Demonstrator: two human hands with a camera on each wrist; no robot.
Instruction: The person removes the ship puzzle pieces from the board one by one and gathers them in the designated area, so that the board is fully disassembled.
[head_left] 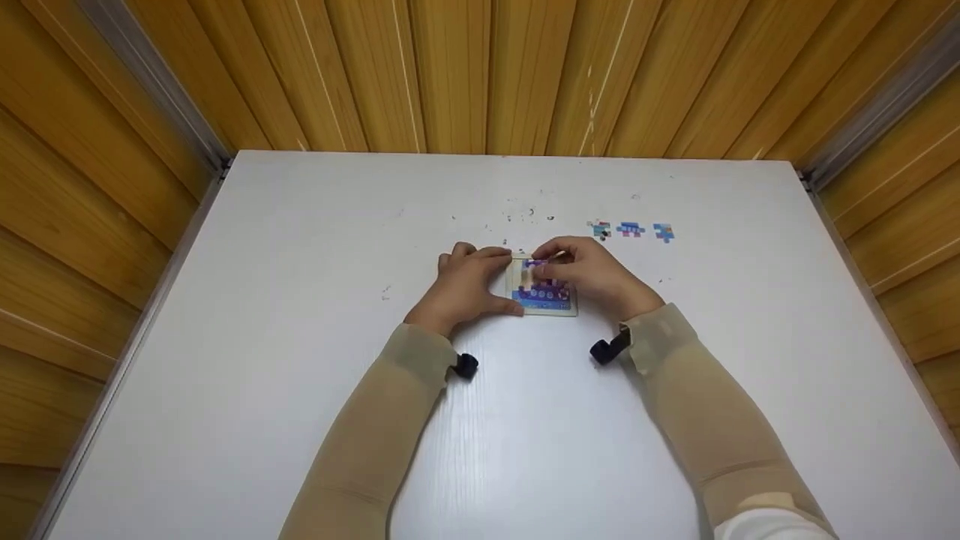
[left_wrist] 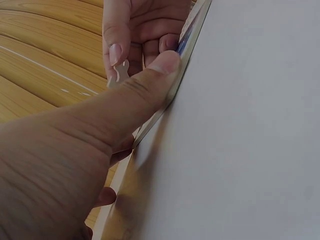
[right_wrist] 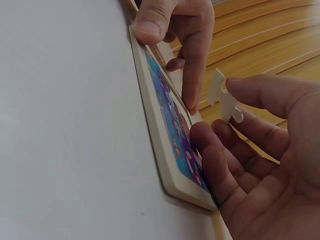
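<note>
A small jigsaw puzzle tray [head_left: 551, 313] with a pale wooden rim lies on the white table, partly filled with a blue and purple picture. My left hand [head_left: 465, 289] holds its left side, thumb on the near rim and forefinger at the far rim. Above the tray, my right hand [head_left: 596, 274] pinches a puzzle piece [right_wrist: 227, 102] between thumb and forefinger. That piece shows its pale, unprinted side in both wrist views and is tilted up off the tray. The right hand's other fingers rest at the tray's right edge. Bare wood shows at the tray's upper left.
Beyond the right hand lie three loose puzzle pieces in a row: a left one [head_left: 601, 229], a middle one [head_left: 631, 229] and a right one [head_left: 664, 232]. Small dark marks dot the white table [head_left: 300, 300]. Wood-patterned walls [head_left: 450, 75] stand around its back and sides.
</note>
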